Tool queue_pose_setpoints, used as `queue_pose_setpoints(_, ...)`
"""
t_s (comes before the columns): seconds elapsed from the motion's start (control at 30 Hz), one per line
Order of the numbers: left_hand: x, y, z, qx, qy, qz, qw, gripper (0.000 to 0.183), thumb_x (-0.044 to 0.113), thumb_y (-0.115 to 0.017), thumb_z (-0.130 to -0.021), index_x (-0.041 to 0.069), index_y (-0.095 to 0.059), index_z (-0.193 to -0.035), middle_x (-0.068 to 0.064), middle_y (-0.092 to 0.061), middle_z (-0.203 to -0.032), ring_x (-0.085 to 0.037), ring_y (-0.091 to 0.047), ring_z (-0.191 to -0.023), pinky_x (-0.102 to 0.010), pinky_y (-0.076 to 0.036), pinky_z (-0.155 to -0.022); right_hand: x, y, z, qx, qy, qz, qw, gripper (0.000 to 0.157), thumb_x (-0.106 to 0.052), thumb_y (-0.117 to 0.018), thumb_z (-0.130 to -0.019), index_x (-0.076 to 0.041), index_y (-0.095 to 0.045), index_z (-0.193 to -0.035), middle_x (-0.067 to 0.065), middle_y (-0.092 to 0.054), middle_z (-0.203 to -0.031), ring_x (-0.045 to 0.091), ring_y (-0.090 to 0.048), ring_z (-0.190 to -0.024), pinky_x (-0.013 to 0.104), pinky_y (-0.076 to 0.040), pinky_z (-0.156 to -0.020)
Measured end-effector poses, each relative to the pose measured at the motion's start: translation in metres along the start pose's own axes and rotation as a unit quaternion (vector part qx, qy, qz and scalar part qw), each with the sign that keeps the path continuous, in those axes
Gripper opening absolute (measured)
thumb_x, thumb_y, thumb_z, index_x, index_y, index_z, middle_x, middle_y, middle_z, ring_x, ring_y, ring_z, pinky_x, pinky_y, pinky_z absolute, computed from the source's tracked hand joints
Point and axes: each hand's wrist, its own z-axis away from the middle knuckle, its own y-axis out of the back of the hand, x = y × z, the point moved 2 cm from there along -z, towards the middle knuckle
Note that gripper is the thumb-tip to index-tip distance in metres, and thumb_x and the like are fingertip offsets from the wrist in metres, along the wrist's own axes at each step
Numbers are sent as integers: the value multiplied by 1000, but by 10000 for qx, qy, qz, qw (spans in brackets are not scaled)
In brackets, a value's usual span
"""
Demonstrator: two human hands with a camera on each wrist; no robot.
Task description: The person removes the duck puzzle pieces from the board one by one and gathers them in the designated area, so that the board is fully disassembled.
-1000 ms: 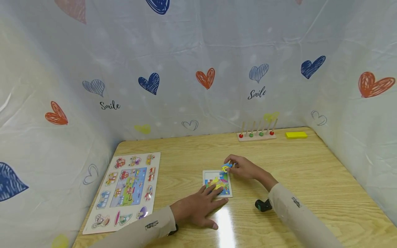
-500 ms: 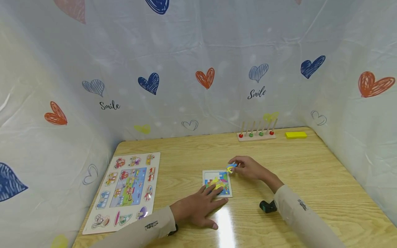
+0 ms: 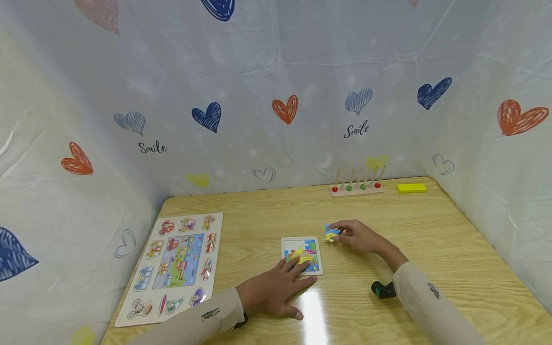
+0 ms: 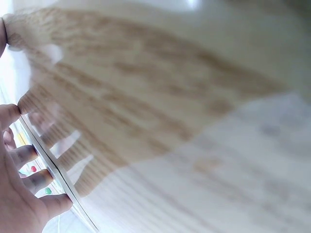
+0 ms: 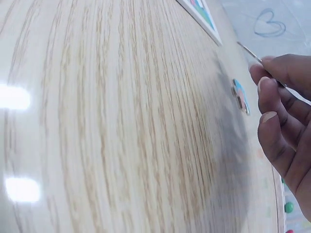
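Note:
My left hand [image 3: 279, 288] lies with fingers spread over the lower part of a small framed jigsaw puzzle [image 3: 292, 245], which has a bare white patch at its upper left. In the left wrist view, its fingertips rest across the white frame edge [image 4: 59, 170]. To the right of the frame, my right hand [image 3: 359, 235] pinches a blue and yellow puzzle piece [image 3: 330, 236] between thumb and fingers. The right wrist view shows this piece nearly edge-on [image 5: 250, 51]. A second puzzle piece [image 5: 241, 97] lies on the table by that hand, hidden from the head view.
On the left lies a large vehicle peg puzzle board [image 3: 217, 268]. A wooden peg rack [image 3: 357, 190] with red and green beads stands at the back right, beside a yellow block [image 3: 411, 188]. A curtain printed with hearts [image 3: 241, 153] encloses the table [image 3: 254, 215].
My right hand has moved right, carrying the puzzle piece from over the frame's upper right corner to beside the frame. The left hand has stayed in place.

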Motion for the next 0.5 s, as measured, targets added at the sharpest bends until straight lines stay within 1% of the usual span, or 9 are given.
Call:
queue_pose_setpoints(0.07,0,0,0,2,-4,-15,10000,85,76,-34,-95,30,-13,-163,-10,-9,-170,-39,-14,-155,-58,-27,-119,1,1,2,22,-9,-28,10000,38,-8,-61,-99,4,-58,-136,21,-65,-111,12,-58,-64,24,-49,-56)
queue_pose_setpoints(0.2,0,0,0,11,-10,-18,10000,85,77,-33,-95,30,-13,-163,-11,-9,-170,-39,-14,-155,-58,-27,-119,3,4,7,117,6,-33,9999,35,-9,-63,-99,2,-61,-132,19,-66,-101,8,-51,-56,24,-46,-51)
queue_pose_setpoints(0.3,0,0,0,19,-11,-2,10000,86,76,-34,-95,29,-13,-163,-11,-9,-170,-39,-14,-155,-58,-27,-119,5,6,9,182,-37,-68,9998,33,-9,-65,-98,2,-62,-129,18,-65,-96,8,-50,-56,24,-46,-51)
queue_pose_setpoints(0.5,0,0,1,79,-22,-26,10000,85,76,-34,-95,29,-14,-163,-11,-10,-169,-38,-15,-155,-58,-28,-119,8,11,14,295,-351,-141,9988,39,-10,-68,-97,6,-59,-131,19,-66,-101,12,-55,-61,25,-49,-54)
